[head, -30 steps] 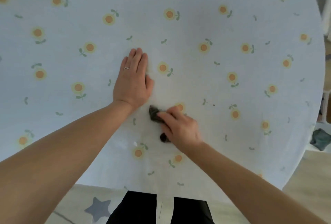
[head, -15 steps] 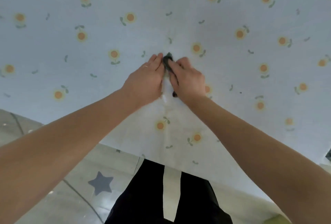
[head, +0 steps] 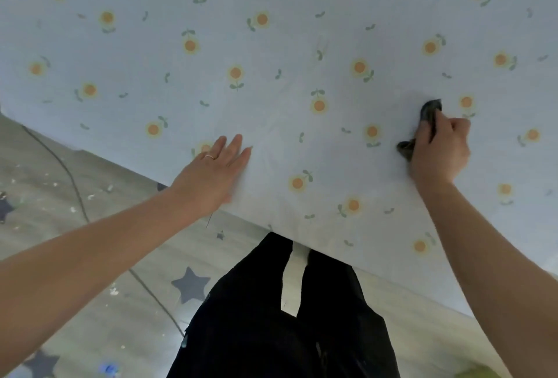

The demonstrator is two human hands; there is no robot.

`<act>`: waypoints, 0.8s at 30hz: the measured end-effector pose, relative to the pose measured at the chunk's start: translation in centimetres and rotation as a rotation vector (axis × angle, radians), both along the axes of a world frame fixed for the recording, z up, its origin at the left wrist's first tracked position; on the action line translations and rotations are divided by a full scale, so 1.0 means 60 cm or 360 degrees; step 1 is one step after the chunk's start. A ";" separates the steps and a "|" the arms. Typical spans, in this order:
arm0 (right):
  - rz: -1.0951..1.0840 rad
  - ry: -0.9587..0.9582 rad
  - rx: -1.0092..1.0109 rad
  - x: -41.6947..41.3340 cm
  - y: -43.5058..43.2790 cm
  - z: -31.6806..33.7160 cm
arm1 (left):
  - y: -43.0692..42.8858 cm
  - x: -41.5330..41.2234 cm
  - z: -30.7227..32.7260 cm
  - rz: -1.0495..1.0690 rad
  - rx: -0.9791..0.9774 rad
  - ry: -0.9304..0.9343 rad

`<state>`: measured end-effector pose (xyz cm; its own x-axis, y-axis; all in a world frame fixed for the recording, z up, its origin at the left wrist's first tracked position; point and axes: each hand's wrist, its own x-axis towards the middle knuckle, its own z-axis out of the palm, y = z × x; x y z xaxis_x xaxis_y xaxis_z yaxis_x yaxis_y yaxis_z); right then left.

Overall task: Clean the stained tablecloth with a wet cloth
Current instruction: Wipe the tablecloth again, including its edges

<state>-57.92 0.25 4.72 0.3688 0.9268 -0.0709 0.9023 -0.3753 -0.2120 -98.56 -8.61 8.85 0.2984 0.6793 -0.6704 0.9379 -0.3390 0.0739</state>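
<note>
A pale blue tablecloth (head: 302, 45) printed with small orange flowers covers the table and fills the upper part of the head view. My right hand (head: 439, 148) grips a small dark grey cloth (head: 430, 109) and holds it against the tablecloth at the right; the cloth's ends stick out above and to the left of the fingers. My left hand (head: 214, 172) lies flat on the tablecloth near its front edge, fingers straight, a ring on one finger. No stain shows plainly on the fabric.
The tablecloth's front edge (head: 181, 190) runs diagonally from left to lower right. Below it lies a grey floor mat with dark stars (head: 190, 284), scattered white specks and a thin cable (head: 72, 187). My dark trousers (head: 271, 317) stand against the table edge.
The hands, close together half a second ago, have parted: my right hand carried the cloth to the right, my left hand slid left toward the edge and lies flat. The view shifted.
</note>
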 end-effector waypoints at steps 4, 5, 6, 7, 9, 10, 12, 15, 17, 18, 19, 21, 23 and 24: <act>0.0211 0.0112 0.0114 -0.097 -0.095 -0.029 | -0.014 0.007 -0.006 0.0060 0.0048 0.0017; 0.0296 0.0173 0.0117 -0.128 -0.132 -0.032 | -0.014 0.008 -0.004 0.0091 0.0035 0.0001; 0.0361 0.0260 0.0107 -0.155 -0.174 -0.034 | -0.014 0.012 -0.002 0.0120 0.0021 -0.0025; 0.0440 0.0332 0.0112 -0.180 -0.213 -0.036 | -0.013 0.013 -0.001 0.0141 0.0016 -0.0036; 0.0632 0.0432 0.0086 -0.221 -0.289 -0.036 | -0.014 0.017 0.001 0.0130 0.0019 0.0015; 0.0727 0.0494 0.0067 -0.237 -0.319 -0.035 | -0.017 0.019 -0.002 0.0101 0.0019 0.0060; 0.0944 0.0566 -0.0007 -0.253 -0.353 -0.024 | -0.024 0.023 -0.012 0.0033 0.0054 0.0155; 0.0837 0.0527 0.0023 -0.178 -0.325 0.005 | -0.031 0.026 -0.033 -0.0070 0.0150 0.0260; 0.0418 0.0378 0.0120 -0.078 -0.270 0.015 | -0.027 0.025 -0.035 -0.0075 0.0190 0.0253; 0.0162 0.0275 0.0101 -0.019 -0.248 0.016 | -0.026 0.026 -0.030 -0.0091 0.0191 0.0243; -0.0051 0.0188 0.0078 0.033 -0.224 0.014 | -0.024 0.025 -0.029 -0.0104 0.0182 0.0227; -0.0360 0.0075 0.0086 0.092 -0.218 0.003 | -0.024 0.028 -0.027 -0.0095 0.0128 0.0176; -0.0437 0.0121 0.0133 0.060 -0.245 -0.008 | -0.027 0.027 -0.021 -0.0074 0.0133 0.0150; -0.0400 0.0160 0.0175 0.021 -0.268 -0.016 | -0.027 0.026 -0.020 -0.0084 0.0155 0.0146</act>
